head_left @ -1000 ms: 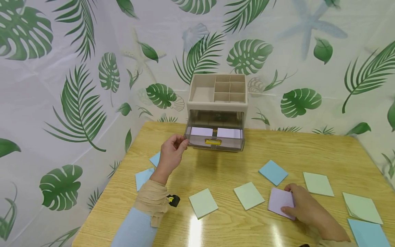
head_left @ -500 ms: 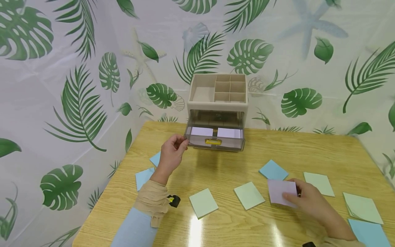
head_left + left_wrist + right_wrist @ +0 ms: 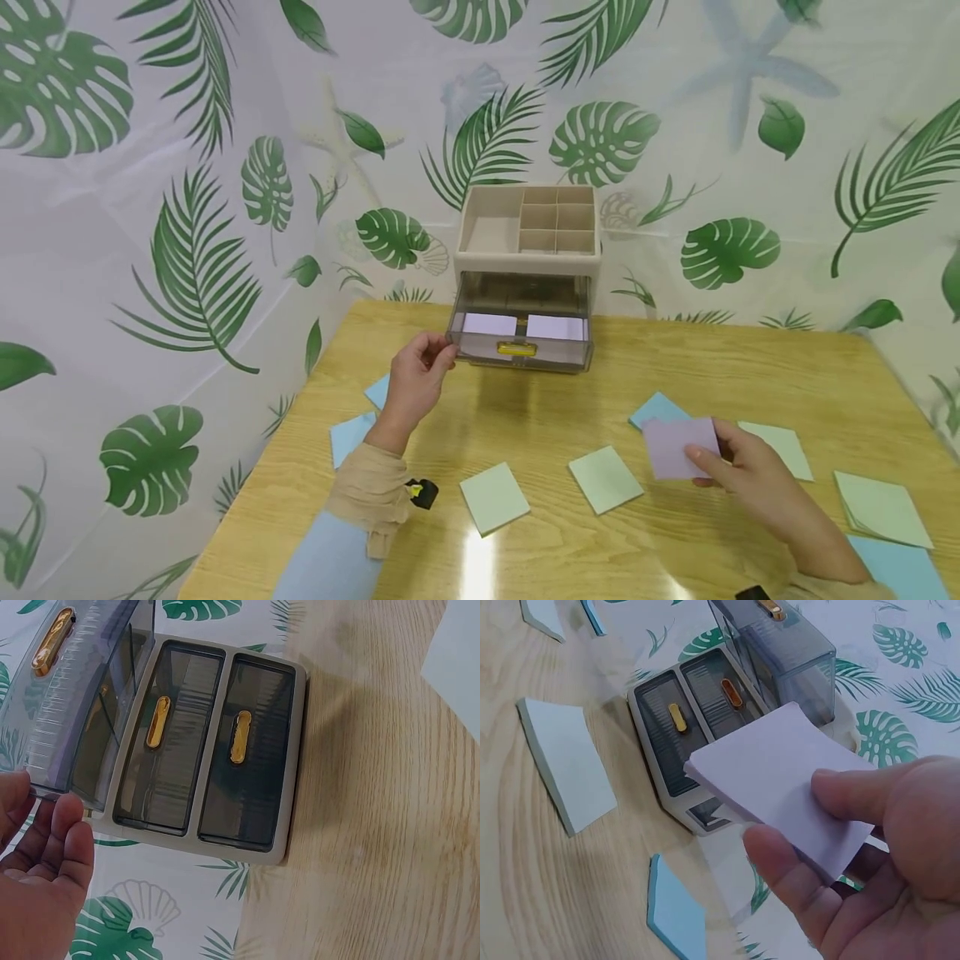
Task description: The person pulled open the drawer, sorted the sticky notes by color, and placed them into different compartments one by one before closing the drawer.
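Purple pad lifted clear of the table.
The right hand (image 3: 738, 471) had raised the purple note pad (image 3: 678, 446), pinched between thumb and fingers; the left hand (image 3: 415, 385) still gripped the open drawer (image 3: 521, 340) corner.

— What is seen of the lilac pad (image 3: 678, 447)?

— A square, pale purple stack of sheets is held off the bench (image 3: 540, 417), tilted, pinched at one corner between thumb and fingers of the right hand (image 3: 750, 479).

— And the drawer (image 3: 521, 337)?

— A smoky, see-through drawer with a gold handle is pulled out from the top of a beige organizer (image 3: 527, 242) standing at the bench's far edge. Two lilac pads are laid side by side in it. Its left front corner is touched by the left hand (image 3: 415, 385). Two lower drawers are kept closed.
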### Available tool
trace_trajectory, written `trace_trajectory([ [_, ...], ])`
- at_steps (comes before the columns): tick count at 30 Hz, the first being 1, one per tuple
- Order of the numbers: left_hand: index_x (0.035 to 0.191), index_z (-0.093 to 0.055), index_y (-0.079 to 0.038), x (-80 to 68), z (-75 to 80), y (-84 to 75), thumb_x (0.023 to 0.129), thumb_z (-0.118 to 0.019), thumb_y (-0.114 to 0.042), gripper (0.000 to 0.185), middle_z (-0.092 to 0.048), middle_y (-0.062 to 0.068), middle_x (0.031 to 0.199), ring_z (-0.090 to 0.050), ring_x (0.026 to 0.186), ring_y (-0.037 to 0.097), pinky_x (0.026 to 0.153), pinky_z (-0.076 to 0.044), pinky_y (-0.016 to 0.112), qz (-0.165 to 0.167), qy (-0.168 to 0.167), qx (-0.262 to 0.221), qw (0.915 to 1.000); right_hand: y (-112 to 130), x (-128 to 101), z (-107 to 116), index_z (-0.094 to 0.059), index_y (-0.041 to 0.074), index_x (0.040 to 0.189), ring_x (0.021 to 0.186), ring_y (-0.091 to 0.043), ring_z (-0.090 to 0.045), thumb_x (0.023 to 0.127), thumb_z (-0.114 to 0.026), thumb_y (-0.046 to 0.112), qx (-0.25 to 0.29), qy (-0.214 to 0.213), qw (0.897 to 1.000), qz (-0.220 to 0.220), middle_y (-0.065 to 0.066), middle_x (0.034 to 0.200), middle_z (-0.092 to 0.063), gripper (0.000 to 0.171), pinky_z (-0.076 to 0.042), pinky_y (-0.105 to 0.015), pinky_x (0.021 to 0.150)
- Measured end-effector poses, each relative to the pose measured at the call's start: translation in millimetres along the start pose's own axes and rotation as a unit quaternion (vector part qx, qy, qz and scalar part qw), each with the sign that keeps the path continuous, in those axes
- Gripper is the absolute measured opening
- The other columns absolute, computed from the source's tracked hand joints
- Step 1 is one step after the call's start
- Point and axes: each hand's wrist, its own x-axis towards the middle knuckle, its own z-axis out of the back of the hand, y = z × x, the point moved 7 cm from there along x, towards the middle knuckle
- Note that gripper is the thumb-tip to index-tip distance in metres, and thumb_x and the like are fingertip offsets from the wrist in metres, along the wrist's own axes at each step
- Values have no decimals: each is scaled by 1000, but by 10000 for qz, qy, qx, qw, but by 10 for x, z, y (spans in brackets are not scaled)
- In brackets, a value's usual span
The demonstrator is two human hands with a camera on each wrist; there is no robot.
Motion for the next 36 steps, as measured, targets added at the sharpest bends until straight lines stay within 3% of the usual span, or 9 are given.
trace_trajectory([
  [10,95,-65,-9,-32,25,67,95,-63,-19,10,-67,3,82,-63,76,16,61,-48,27,176,-201,320,9991,443,66,53,-51,-5,125,81,-8,-65,96,-59,7,-765,-604,9916,853,-21,104,-65,32,-56,-29,61],
  [15,94,-65,-7,-50,17,49,94,-64,-17,9,-67,4,82,-62,74,15,60,-48,25,33,-300,337,9990,748,159,129,-54,-2,127,78,-6,-66,90,-65,0,-776,-905,9852,1234,-22,102,-67,38,-54,-25,56],
  [18,93,-65,-6,-41,5,37,93,-65,-14,9,-67,4,81,-62,73,15,60,-48,24,-105,-349,332,9988,974,223,163,-60,4,126,72,-6,-64,87,-69,0,-1174,-1188,9726,1615,-18,99,-69,40,-52,-20,55],
  [22,93,-65,-5,-28,-15,29,93,-65,-13,8,-67,4,81,-63,74,15,61,-48,23,-170,-352,270,9989,1280,287,146,-66,9,123,66,-6,-61,85,-71,-1,-1875,-1495,9453,2213,-14,99,-71,39,-48,-16,53],
  [27,93,-65,-5,-10,-23,17,93,-66,-13,8,-67,4,82,-63,74,16,61,-49,23,-168,-340,222,9990,1635,407,114,-65,11,126,62,-8,-57,85,-68,-6,-2258,-1545,9169,2906,-10,95,-71,44,-45,-15,53],
  [31,94,-65,-5,-2,-34,17,93,-66,-12,8,-66,5,83,-63,75,16,61,-49,24,-162,-313,218,9991,1877,540,73,-64,12,127,60,-10,-49,87,-65,-5,-2696,-1521,8964,3172,-4,87,-69,44,-41,-22,53],
  [33,94,-65,-5,-7,-30,27,92,-66,-11,7,-66,5,83,-63,75,16,62,-49,24,-119,-310,222,9992,1973,626,29,-65,14,127,61,-11,-46,89,-63,-2,-2875,-1491,8906,3192,-2,85,-66,42,-39,-25,53],
  [36,94,-66,-5,-30,-3,45,92,-66,-10,6,-66,5,84,-63,75,16,62,-49,23,-7,-369,203,9991,2093,773,-60,-66,15,126,62,-13,-45,90,-62,-2,-2887,-1391,8902,3237,-1,82,-61,40,-38,-28,54],
])
